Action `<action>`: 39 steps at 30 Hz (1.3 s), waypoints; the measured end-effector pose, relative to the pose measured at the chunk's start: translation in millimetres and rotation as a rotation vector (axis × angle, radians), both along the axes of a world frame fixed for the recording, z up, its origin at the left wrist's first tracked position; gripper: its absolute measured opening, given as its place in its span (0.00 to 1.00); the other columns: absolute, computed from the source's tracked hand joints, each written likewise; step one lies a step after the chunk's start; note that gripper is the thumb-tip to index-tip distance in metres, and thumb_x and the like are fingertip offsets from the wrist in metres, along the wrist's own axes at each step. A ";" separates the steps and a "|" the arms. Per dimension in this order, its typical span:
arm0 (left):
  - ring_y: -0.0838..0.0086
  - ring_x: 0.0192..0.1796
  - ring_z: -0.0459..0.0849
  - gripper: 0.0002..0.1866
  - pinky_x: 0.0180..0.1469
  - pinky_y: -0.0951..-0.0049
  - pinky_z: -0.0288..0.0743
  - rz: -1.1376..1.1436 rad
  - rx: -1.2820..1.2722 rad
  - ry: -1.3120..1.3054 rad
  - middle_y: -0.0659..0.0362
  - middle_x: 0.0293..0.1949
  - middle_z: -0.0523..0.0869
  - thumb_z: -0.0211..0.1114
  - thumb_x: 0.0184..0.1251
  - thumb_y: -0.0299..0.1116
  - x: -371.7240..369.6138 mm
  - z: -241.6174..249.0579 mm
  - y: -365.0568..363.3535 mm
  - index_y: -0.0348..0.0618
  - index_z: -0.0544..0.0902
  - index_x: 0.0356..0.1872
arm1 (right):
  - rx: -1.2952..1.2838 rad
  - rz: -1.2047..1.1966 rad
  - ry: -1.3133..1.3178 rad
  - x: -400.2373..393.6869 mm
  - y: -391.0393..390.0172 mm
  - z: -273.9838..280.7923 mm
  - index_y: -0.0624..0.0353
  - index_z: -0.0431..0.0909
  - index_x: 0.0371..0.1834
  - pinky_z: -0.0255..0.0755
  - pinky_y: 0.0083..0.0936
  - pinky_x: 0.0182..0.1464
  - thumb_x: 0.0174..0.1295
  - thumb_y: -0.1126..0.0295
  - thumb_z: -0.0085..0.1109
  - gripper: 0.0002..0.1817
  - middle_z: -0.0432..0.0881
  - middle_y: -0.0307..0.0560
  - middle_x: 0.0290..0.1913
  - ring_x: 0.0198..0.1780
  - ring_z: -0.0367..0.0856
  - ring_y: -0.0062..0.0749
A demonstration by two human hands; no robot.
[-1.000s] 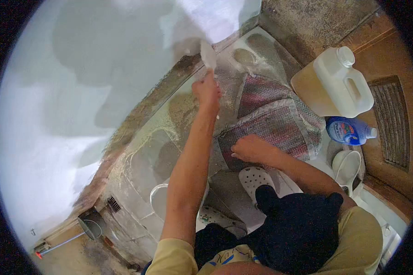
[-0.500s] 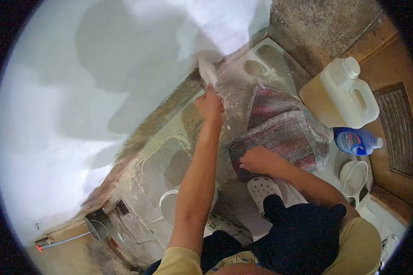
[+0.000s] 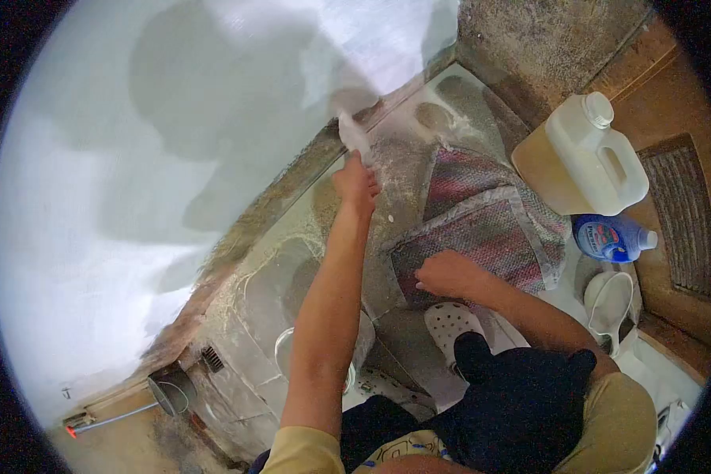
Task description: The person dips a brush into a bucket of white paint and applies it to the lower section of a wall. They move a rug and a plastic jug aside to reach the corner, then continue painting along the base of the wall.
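Note:
My left hand [image 3: 356,184] is stretched forward, its fingers closed round the near end of a blurred, whitish elongated thing [image 3: 351,136]. I cannot tell what kind of thing it is. Its far end lies at the dirty strip where the pale wall [image 3: 166,174] meets the floor. My right hand [image 3: 453,275] is loosely curled into a fist over a woven red-and-grey mat [image 3: 482,237], with nothing sticking out of it. A white perforated clog [image 3: 453,325] is just below that hand.
A large plastic jug [image 3: 581,158] of yellowish liquid and a blue bottle [image 3: 612,238] stand at the right, with a white handled dipper [image 3: 611,304] below. My left forearm partly covers a pale bucket [image 3: 284,347]. A dark bucket [image 3: 170,387] and floor drain [image 3: 212,358] are lower left.
The whitish thing in my left hand has shifted slightly down along the wall's foot and tilts more to the left. My right hand stays curled over the mat. The whole view has moved slightly.

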State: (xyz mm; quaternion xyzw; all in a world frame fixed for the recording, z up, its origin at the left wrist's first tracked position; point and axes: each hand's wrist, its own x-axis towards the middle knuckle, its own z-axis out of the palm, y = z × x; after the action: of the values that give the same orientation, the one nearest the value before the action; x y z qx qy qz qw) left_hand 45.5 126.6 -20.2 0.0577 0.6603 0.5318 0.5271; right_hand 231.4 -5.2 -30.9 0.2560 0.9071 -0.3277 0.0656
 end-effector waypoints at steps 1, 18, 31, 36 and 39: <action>0.77 0.11 0.62 0.20 0.12 0.74 0.52 -0.001 0.002 -0.001 0.61 0.13 0.68 0.59 0.64 0.44 -0.1 -2.0 -2.3 0.40 0.68 0.19 | 0.002 -0.001 -0.001 0.1 1.5 1.8 0.62 0.82 0.29 0.78 0.45 0.35 0.58 0.58 0.56 0.16 0.83 0.55 0.29 0.32 0.83 0.51; 0.79 0.12 0.60 0.18 0.12 0.77 0.50 -0.104 -0.039 -0.054 0.58 0.17 0.68 0.56 0.65 0.44 0.4 -3.9 -11.2 0.37 0.69 0.29 | 0.019 0.000 -0.058 1.6 -1.5 0.6 0.60 0.82 0.30 0.78 0.44 0.36 0.57 0.59 0.56 0.15 0.83 0.56 0.29 0.32 0.83 0.51; 0.74 0.14 0.66 0.20 0.13 0.74 0.55 -0.131 0.015 0.198 0.57 0.18 0.72 0.60 0.64 0.46 -9.8 8.4 -9.8 0.36 0.70 0.35 | 0.002 0.026 -0.050 1.2 -3.0 2.0 0.62 0.80 0.28 0.75 0.44 0.35 0.61 0.57 0.54 0.17 0.80 0.55 0.26 0.32 0.81 0.52; 0.76 0.12 0.65 0.22 0.13 0.74 0.55 -0.145 -0.085 0.278 0.60 0.14 0.69 0.57 0.64 0.46 -2.4 8.6 -20.0 0.36 0.72 0.21 | 0.036 0.032 -0.035 0.2 -4.2 -3.5 0.61 0.80 0.30 0.75 0.44 0.35 0.61 0.57 0.54 0.17 0.80 0.55 0.27 0.32 0.82 0.51; 0.76 0.13 0.65 0.20 0.13 0.74 0.55 -0.179 -0.010 0.265 0.60 0.14 0.70 0.58 0.64 0.45 -9.8 6.4 -14.5 0.37 0.71 0.22 | 0.058 0.027 -0.050 -0.7 -5.2 -0.9 0.60 0.83 0.29 0.78 0.43 0.34 0.57 0.61 0.53 0.14 0.83 0.53 0.28 0.30 0.84 0.48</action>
State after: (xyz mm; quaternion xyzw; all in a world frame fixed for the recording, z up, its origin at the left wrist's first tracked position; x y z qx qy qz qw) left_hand 35.8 112.1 -13.8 0.1831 0.7190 0.4671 0.4810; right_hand 230.7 -10.4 -31.8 0.2537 0.9176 -0.2938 0.0853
